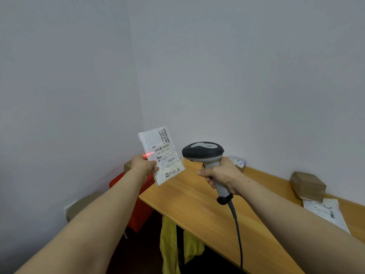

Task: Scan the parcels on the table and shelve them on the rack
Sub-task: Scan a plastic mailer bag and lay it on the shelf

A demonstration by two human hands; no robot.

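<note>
Wooden counter [207, 206] on the right, bearing a brown box [308, 185] and a flat white bag [325, 212] by the wall. Above its left corner: white parcel [162, 155], label facing, pinched at its lower edge by the left hand [143, 165]. Scanner [203, 152] gripped in the right hand [223, 175], red line at the parcel's left edge.

- small print on the white parcel [161, 155] label is too tiny to read, and the left hand [143, 165] covers its lower-left edge
- right hand [221, 175] wraps the scanner [205, 155] grip, so the trigger's hidden
- cable [237, 224] runs off the bottom edge
- 1 labelled parcel [238, 161] at the table [197, 204]'s far edge, mostly behind the right hand
- flat mailer [324, 211] near the table's right end, partly under the forearm
- red crate [138, 212] mostly behind the left arm
</note>
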